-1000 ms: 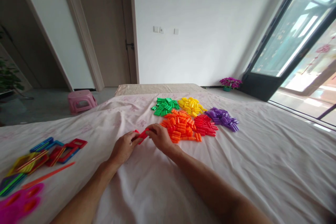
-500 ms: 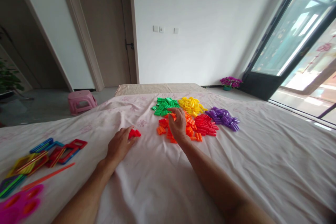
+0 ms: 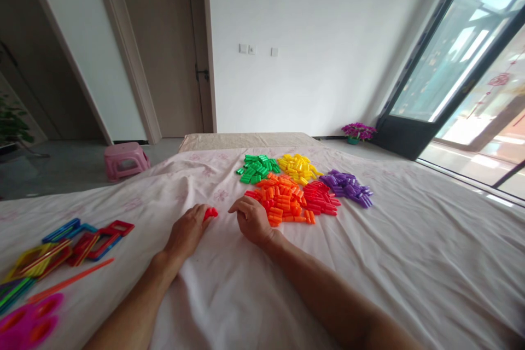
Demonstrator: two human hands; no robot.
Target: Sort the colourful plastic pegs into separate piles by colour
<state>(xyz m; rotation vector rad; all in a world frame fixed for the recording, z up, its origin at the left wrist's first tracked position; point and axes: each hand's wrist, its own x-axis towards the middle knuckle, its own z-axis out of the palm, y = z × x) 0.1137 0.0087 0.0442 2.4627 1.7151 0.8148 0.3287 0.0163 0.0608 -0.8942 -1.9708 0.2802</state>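
Note:
My left hand (image 3: 187,229) is closed around some small red pieces (image 3: 210,213), which poke out past its fingertips. My right hand (image 3: 253,220) is closed just left of the orange pile (image 3: 283,197), its fingers curled; whatever they hold, if anything, is hidden. Behind the orange pieces are a green pile (image 3: 257,168) and a yellow pile (image 3: 298,168). The red pile (image 3: 321,198) touches the orange one on its right, and a purple pile (image 3: 348,187) lies farther right.
Magnetic frames (image 3: 102,240), an orange stick (image 3: 71,280) and a pink ring-shaped piece (image 3: 30,320) lie at the left on the wrinkled cloth (image 3: 410,262). A pink stool (image 3: 126,161) stands beyond the table's left side.
My right hand has moved left and toward me, from above the orange pile to its left side. My left hand has shifted slightly, its fingers closer around the red pieces.

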